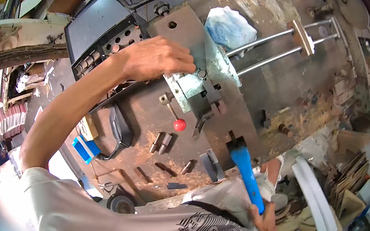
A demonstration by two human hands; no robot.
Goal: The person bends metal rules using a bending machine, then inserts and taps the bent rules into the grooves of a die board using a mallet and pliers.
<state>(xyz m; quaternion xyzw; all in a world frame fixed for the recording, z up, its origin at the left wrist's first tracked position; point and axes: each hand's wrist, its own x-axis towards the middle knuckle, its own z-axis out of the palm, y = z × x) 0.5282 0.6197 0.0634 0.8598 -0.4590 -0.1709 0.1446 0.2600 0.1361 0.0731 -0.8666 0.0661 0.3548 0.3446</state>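
My left hand (159, 60) reaches over a metal fixture (193, 90), its fingers curled down at the fixture's top edge. What those fingers pinch, if anything, is hidden beneath them. A small round metal piece (201, 73) shows just past the fingertips. Below that hand, a lever with a red ball knob (179, 124) sticks out from the fixture. Low on the right, my right hand (267, 221) is wrapped round the end of a blue-handled hammer (248, 175). The hammer's dark head points up towards the fixture, apart from it.
Two steel rods (270, 59) with a crossbar (303, 37) run out from the fixture beside a crumpled blue-white cloth (230, 28). An open black case (92, 61) of cylindrical metal pieces stands left. Loose metal pins (165, 143) lie on the bench (146, 119) near a black-handled tool (120, 127).
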